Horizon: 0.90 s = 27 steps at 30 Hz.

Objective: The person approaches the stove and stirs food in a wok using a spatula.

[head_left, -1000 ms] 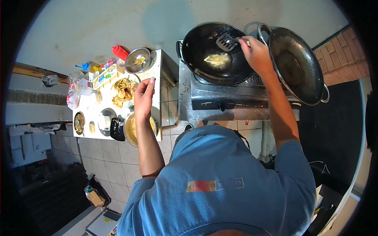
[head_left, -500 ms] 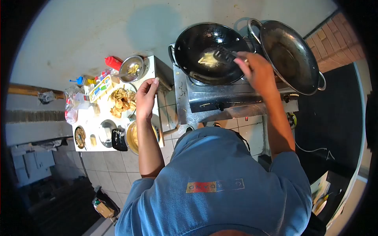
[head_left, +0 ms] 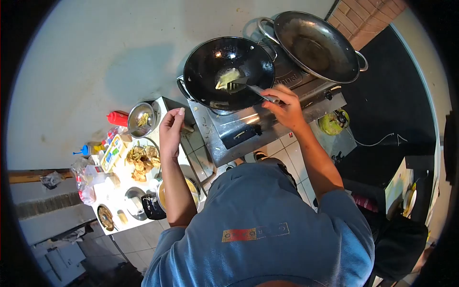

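My right hand (head_left: pixel 287 109) is closed round the handle of a slotted spatula (head_left: pixel 253 88). The spatula's slotted head reaches into the black wok (head_left: pixel 205 60) and touches the pale yellow food strips (head_left: pixel 228 78) lying in shiny oil at its middle. The wok rests on the metal stove (head_left: pixel 224 143). My left hand (head_left: pixel 171 134) is raised between the wok and the white side table, its thumb pressed to the curled fingers. Whether anything small is between those fingers cannot be made out.
A large wok (head_left: pixel 313 48) sits on the stove's right side. On the side table (head_left: pixel 103 191) are a metal bowl (head_left: pixel 142 119), a plate of browned food (head_left: pixel 138 162), a red bottle (head_left: pixel 117 118) and a pot (head_left: pixel 193 191). Below the stove's right end stands a green container (head_left: pixel 333 122).
The view has turned, so the stove appears tilted and further left. My right hand has lowered its wrist, and the spatula head now lies at the food. My left hand stays pinched.
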Each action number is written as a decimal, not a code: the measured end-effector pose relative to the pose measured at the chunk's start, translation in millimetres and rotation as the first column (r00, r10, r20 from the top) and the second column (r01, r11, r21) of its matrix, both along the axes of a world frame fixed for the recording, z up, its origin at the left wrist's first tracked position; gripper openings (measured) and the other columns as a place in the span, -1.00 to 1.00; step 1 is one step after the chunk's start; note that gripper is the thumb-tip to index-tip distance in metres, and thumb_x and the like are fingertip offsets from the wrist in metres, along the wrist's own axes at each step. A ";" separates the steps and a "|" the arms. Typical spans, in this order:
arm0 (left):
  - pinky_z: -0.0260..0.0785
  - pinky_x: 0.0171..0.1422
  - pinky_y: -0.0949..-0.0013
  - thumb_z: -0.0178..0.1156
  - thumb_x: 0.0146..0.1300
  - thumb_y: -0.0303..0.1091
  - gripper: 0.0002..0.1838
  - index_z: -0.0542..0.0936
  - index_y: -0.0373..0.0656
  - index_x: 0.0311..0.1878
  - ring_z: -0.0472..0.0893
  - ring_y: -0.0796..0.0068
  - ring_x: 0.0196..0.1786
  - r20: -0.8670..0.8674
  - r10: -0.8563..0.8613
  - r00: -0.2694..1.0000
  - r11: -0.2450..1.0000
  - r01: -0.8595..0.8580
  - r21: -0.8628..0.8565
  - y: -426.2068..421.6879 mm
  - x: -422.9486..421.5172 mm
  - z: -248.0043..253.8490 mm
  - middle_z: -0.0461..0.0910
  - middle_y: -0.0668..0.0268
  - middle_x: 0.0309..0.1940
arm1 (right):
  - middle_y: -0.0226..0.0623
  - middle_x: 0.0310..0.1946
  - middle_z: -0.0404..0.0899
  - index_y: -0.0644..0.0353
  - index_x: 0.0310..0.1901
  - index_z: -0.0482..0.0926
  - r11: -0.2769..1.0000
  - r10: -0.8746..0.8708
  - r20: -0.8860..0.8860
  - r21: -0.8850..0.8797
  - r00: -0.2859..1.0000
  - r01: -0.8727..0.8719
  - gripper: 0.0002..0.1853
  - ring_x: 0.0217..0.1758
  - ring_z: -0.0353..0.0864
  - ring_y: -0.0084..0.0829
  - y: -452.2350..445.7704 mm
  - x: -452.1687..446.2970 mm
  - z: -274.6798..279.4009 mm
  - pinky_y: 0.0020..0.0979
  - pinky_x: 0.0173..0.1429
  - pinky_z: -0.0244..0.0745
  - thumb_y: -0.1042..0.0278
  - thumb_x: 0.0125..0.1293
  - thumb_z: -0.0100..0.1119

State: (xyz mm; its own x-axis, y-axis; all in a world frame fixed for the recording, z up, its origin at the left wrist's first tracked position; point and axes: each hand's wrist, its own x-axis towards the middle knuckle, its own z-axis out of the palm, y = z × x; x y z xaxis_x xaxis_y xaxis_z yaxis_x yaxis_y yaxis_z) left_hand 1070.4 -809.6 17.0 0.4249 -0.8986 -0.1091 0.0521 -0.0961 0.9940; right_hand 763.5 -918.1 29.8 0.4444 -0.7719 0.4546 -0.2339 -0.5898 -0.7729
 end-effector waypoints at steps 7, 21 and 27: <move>0.13 -0.30 0.63 0.22 0.26 -0.22 -0.77 0.58 -0.19 -0.17 0.30 0.76 -0.39 -0.049 -0.050 0.998 0.997 0.052 0.054 -2.6 9.6 3.5 0.40 0.56 -0.47 | -0.20 -0.08 0.58 0.21 -0.18 0.49 0.991 0.052 0.217 -0.134 0.975 -0.023 -0.79 -0.05 0.59 -0.33 -3.9 29.4 -14.2 -0.41 0.01 0.46 0.37 0.20 0.25; 0.08 -0.36 0.62 0.18 0.29 -0.23 -0.81 0.57 -0.16 -0.20 0.27 0.75 -0.45 -0.086 0.105 0.991 0.994 -0.102 0.038 24.8 17.6 5.0 0.38 0.55 -0.52 | -0.40 -0.27 0.61 0.28 -0.08 0.57 0.934 -0.107 0.514 0.345 0.851 -0.091 -0.69 -0.24 0.54 -0.68 -54.6 63.4 -12.2 -0.64 -0.14 0.43 0.55 0.10 0.34; 0.10 -0.35 0.62 0.15 0.31 -0.24 -0.79 0.53 -0.19 -0.16 0.28 0.74 -0.45 -0.072 0.157 0.985 0.988 -0.155 0.022 26.2 12.1 11.3 0.36 0.55 -0.50 | -0.34 -0.45 0.57 0.30 -0.36 0.63 1.000 0.024 0.223 0.013 0.975 -0.027 -0.87 -0.43 0.51 -0.56 -80.7 66.2 3.1 -0.54 -0.33 0.37 0.40 0.15 0.31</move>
State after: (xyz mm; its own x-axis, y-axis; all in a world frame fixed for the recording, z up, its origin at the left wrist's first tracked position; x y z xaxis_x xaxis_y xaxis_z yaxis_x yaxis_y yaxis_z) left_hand 1082.5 -783.5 28.2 0.5499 -0.8198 -0.1595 0.1406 -0.0974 0.9853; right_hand 829.7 -998.9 32.9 0.3532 -0.7696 0.5320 -0.0401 -0.5806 -0.8132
